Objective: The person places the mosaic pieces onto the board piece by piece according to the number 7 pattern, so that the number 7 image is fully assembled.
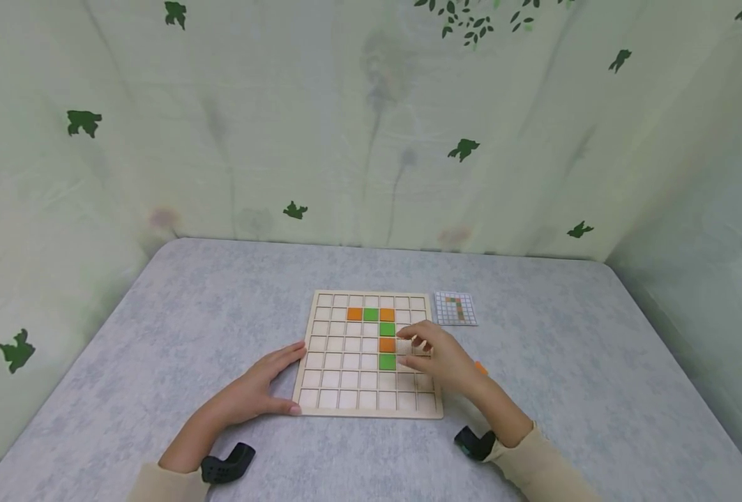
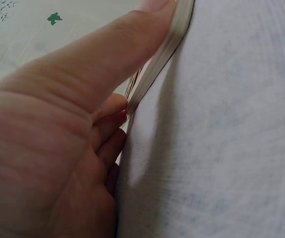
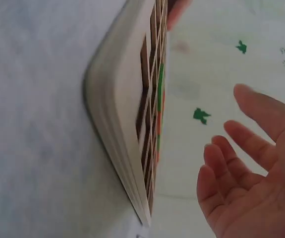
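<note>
A square wooden grid board (image 1: 333,399) lies flat on the table, with several orange and green tiles set in its cells. They form a short row near the top and a column down from its right end, finishing at a green tile (image 1: 386,362). My left hand (image 1: 252,390) rests against the board's left edge, fingers and thumb extended; the left wrist view shows the thumb (image 2: 117,49) along the rim. Over the board's right side hovers my right hand (image 1: 443,359), its fingers spread and loosely bent. In the right wrist view nothing lies between them.
A small card (image 1: 468,317) with a coloured grid pattern lies right of the board's upper corner. Partly hidden by the right wrist, an orange piece (image 1: 481,367) sits on the grey table (image 1: 597,362). A printed curtain (image 1: 321,139) surrounds the table's back and sides.
</note>
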### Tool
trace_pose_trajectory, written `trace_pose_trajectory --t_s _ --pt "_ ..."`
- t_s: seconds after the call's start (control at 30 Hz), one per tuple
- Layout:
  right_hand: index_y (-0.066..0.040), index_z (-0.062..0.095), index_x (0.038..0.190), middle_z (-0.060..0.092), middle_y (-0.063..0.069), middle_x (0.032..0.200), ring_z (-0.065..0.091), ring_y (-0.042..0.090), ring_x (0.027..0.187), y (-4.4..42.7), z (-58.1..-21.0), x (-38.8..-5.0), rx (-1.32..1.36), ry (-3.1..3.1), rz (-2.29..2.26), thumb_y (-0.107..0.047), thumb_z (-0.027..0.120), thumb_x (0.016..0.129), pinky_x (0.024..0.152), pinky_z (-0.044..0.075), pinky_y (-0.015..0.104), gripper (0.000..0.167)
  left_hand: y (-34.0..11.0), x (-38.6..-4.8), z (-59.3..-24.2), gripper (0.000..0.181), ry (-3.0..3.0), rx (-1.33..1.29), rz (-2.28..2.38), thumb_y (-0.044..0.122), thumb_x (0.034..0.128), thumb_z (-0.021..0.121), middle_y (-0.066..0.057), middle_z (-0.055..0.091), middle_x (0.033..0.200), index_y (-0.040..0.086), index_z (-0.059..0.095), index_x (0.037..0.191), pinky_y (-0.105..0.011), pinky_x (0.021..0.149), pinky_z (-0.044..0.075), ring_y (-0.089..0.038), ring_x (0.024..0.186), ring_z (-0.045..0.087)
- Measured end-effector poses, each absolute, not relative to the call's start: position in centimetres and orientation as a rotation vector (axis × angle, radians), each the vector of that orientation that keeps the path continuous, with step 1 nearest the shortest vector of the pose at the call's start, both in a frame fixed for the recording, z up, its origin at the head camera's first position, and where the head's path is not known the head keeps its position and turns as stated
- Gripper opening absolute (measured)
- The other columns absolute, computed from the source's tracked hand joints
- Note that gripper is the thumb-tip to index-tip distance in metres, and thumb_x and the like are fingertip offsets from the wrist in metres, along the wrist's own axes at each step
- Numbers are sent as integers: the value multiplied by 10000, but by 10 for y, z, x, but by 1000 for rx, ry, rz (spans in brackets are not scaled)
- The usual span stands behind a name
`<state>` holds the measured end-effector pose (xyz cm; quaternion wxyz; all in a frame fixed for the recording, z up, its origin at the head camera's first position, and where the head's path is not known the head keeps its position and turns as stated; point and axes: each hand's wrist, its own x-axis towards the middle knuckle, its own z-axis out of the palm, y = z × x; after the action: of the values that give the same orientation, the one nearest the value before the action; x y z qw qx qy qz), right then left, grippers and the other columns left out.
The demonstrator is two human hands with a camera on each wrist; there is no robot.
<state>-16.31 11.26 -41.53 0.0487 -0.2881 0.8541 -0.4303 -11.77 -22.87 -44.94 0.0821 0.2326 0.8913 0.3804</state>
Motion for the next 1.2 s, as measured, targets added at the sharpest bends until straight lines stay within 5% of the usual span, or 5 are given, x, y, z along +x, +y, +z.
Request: trace_pose_trajectory --t_s 0.43,0.73,1.03,1.2 --pt "-93 545 1203 478 88 1254 463 300 1054 194 -414 -155 -742 2621 -1299 -214 702 781 858 384 487 466 -228 -119 -450 969 2660 690 1128 491 654 729 -118 237 1449 33 306 1395 -553 991 178 -350 1304 179" --pt "-121 522 1205 484 21 1211 431 221 1120 231 -431 -154 -745 2504 -1107 -189 687 796 942 343 312 446 -228 -119 -452 975 2660 683 1126 508 652 720 -104 233 1453 47 300 1401 -552 991 181 -342 1309 173" --pt "-99 609 1010 530 -30 923 481 143 824 225 -433 -152 -720 2624 -991 -76 671 795 713 432 267 225 -228 -119 -451 977 2653 674 1123 511 653 718 -106 228 1455 50 296 1403 -558 990 178 -345 1309 169" --pt "-96 605 1020 541 -35 949 493 146 845 219 -427 -151 -738 2632 -997 -157 670 812 712 440 275 226 -228 -119 -450 971 2658 688 1127 501 658 722 -114 229 1453 41 298 1400 -562 986 178 -352 1307 170"
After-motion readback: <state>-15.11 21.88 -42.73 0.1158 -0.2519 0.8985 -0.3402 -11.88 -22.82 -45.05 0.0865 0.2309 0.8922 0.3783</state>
